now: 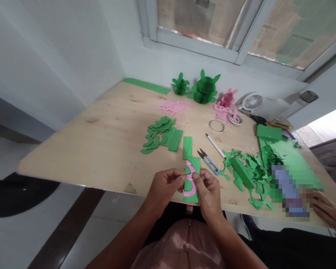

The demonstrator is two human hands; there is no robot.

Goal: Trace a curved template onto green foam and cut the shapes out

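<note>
At the table's front edge, both hands pinch a green paper rectangle (195,163) with a curved pink paper cutout (190,191) lying against its face. My left hand (165,186) grips the left side with thumb and fingers. My right hand (208,188) has its thumb pressed on the pink cutout and its fingers behind the right edge. Just beyond the held paper lies another green paper strip (187,147) with a curved outline on it. Blue-handled thread snips (209,163) and a white pen (215,145) rest to the right.
Green cut pieces (159,131) and pink cut pieces (172,107) lie farther back. Green scraps (249,172) are heaped at right, near another person's hand (327,209). Paper honeycomb figures (205,89), tape rolls (235,119) and a small fan (252,101) stand toward the wall.
</note>
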